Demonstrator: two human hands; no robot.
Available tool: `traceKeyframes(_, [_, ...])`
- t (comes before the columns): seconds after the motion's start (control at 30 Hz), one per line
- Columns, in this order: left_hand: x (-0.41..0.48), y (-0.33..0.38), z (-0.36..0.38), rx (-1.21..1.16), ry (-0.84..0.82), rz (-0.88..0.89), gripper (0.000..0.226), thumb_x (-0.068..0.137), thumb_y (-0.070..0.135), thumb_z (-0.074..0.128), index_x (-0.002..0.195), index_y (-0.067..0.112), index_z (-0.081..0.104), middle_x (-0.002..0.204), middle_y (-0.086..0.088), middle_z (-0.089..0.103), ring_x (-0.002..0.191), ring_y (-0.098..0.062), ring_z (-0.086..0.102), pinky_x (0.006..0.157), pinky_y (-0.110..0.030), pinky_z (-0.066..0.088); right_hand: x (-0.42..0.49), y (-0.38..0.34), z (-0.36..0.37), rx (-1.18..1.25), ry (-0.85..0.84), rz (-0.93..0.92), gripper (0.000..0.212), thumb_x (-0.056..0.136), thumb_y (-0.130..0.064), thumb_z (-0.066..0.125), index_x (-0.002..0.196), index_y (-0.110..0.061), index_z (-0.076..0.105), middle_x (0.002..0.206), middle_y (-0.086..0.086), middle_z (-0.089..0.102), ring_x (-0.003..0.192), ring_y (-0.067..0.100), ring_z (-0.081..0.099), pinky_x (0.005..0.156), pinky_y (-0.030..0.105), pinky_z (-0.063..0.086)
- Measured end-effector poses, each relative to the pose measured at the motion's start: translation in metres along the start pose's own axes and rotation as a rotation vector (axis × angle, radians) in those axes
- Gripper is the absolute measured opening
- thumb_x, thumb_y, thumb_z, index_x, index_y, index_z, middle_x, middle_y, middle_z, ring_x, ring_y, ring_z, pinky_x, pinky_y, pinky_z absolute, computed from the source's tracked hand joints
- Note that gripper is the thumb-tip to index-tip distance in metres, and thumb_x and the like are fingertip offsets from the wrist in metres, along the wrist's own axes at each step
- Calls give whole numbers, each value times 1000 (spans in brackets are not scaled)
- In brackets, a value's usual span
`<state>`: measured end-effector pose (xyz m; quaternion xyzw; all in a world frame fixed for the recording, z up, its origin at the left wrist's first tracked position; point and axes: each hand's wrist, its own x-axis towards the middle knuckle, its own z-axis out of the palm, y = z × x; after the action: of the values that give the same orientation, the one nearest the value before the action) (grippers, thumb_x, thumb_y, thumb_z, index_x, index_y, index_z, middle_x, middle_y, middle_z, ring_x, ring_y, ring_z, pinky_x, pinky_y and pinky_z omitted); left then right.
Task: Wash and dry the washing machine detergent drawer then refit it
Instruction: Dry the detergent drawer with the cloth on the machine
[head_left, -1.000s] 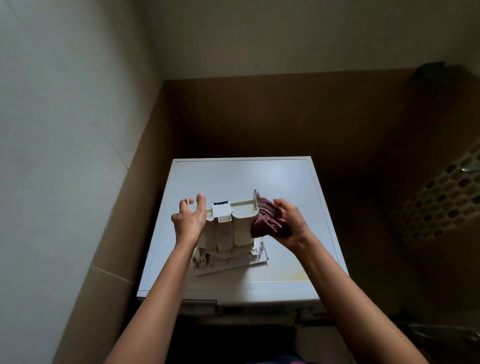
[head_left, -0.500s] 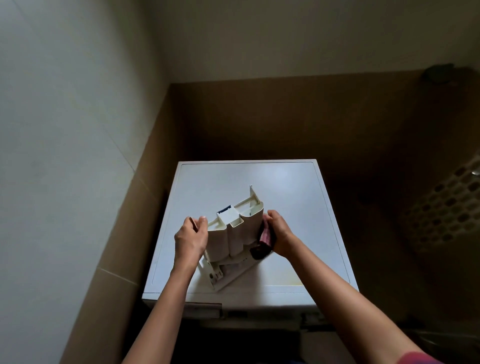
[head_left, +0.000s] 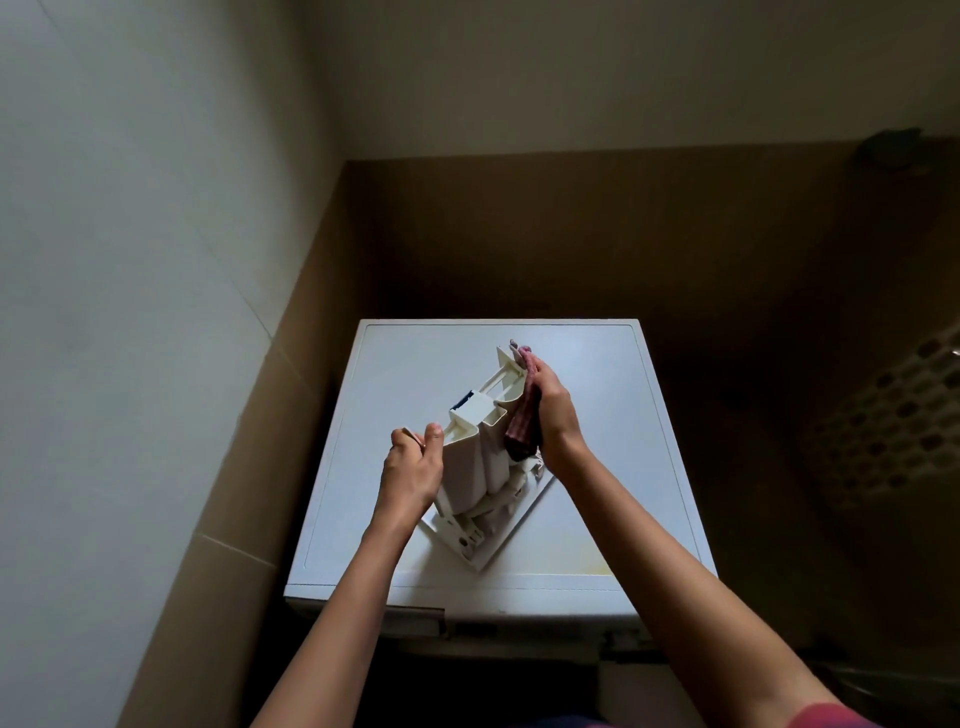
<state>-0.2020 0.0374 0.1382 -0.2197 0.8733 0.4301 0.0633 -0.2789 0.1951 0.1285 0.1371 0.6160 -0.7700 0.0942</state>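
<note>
Drawer (head_left: 467, 460), one, left grip (head_left: 413, 467) clasping it, right grip (head_left: 557, 410) clutching one cloth (head_left: 522, 428)

The white plastic detergent drawer (head_left: 467, 462) stands on end on the white flat-topped washing machine (head_left: 415, 374) (front panel down). The left hand (head_left: 410, 467) sits at its left side, the right hand (head_left: 558, 415) at its right, a dark red cloth (head_left: 522, 431) between.

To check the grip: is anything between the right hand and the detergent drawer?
Yes: the red cloth, pressed by the right hand against the detergent drawer on its right side. The left hand grips the drawer directly.
</note>
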Motion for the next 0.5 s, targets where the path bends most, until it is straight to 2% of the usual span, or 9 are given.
traceKeyframes(0.03, [1,0,2,2,-4,8,44,101,44,34,112,2,40,111,-17,54,97,-29,53,76,-30,37,-4,4,0,-53,21,-55,47,97,-19,30,142,-18,43,145,-4,44,131,11,43,108,30,37])
traceKeyframes(0.1, [2,0,5,-7,-3,10,42,100,44,34,110,3,39,112,-19,55,94,-27,52,75,-30,38,-6,19,-2,-100,24,-86,49,97,-21,27,145,-23,38,149,-12,36,135,3,33,113,25,26])
traceKeyframes(0.23, [4,1,9,-17,4,-16,42,100,45,34,109,4,37,112,-20,56,89,-24,50,73,-31,38,0,56,-8,-133,17,94,53,89,-34,29,140,-41,38,144,-8,43,133,12,38,112,36,33])
traceKeyframes(0.33, [3,2,11,-22,7,-6,41,101,44,33,108,4,36,113,-18,55,91,-23,50,74,-30,35,-5,57,-7,-122,40,224,51,94,-20,26,140,-37,39,130,-6,47,124,11,37,103,26,32])
traceKeyframes(0.43, [7,4,8,-88,-6,-74,38,101,45,30,107,7,34,109,-12,46,96,-24,46,77,-32,34,1,47,-4,-186,56,232,55,82,-24,37,134,-38,46,129,0,54,122,19,48,106,33,38])
traceKeyframes(0.5, [15,2,7,-164,-23,-133,38,101,44,28,107,8,36,110,-11,43,100,-26,46,81,-36,38,2,33,6,-267,48,170,61,82,-29,41,142,-35,38,141,2,47,128,24,44,111,41,33])
